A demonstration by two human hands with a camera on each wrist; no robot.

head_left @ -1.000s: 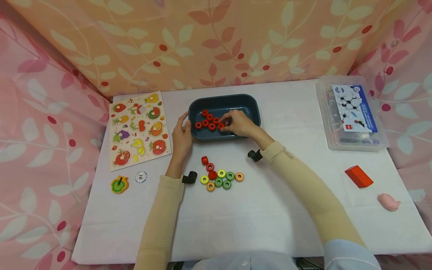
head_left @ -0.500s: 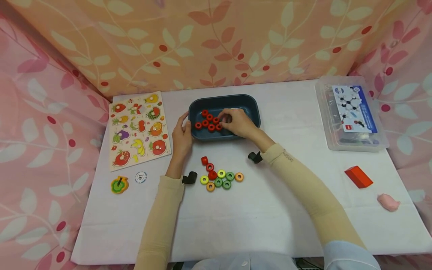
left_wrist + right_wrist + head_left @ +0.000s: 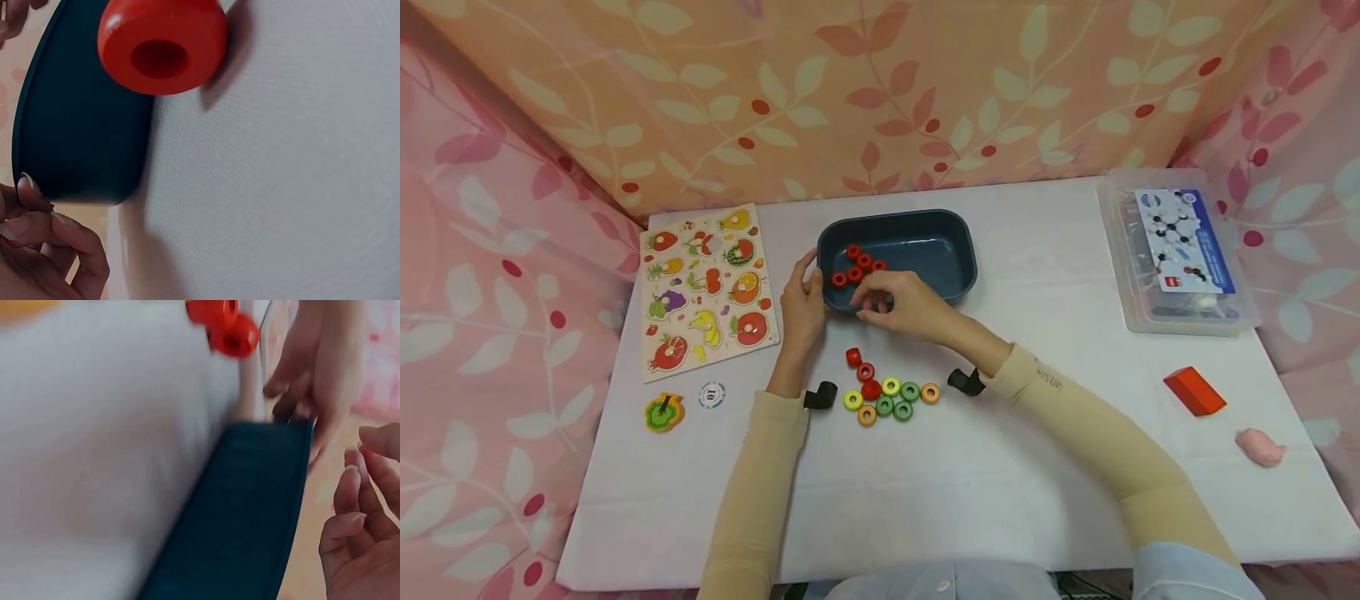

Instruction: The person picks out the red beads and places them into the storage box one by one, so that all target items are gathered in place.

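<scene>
In the head view my left hand (image 3: 803, 312) grips the left end of a dark blue rectangular tray (image 3: 936, 258); its curled fingers also show at the tray's corner in the left wrist view. Inside the tray, several red ring beads (image 3: 854, 274) cluster at the left. My right hand (image 3: 906, 304) hovers over the tray's near rim, fingers bent and thumb and fingertips close together, hiding some beads. No bead shows at those fingertips in the right wrist view, so I cannot tell whether they hold one. Near the tray lie loose red, yellow, green and orange beads (image 3: 884, 406).
A fruit puzzle board (image 3: 707, 292) lies left of the tray, with a tree-shaped piece (image 3: 665, 412) and a round chip (image 3: 712, 395) below it. At right are a clear plastic case (image 3: 1180, 250), a red block (image 3: 1195, 392) and a pink pig-like figure (image 3: 1260, 447).
My right hand has moved left and nearer to me, from the beads inside the tray to its front rim. The left hand and the tray have stayed in place.
</scene>
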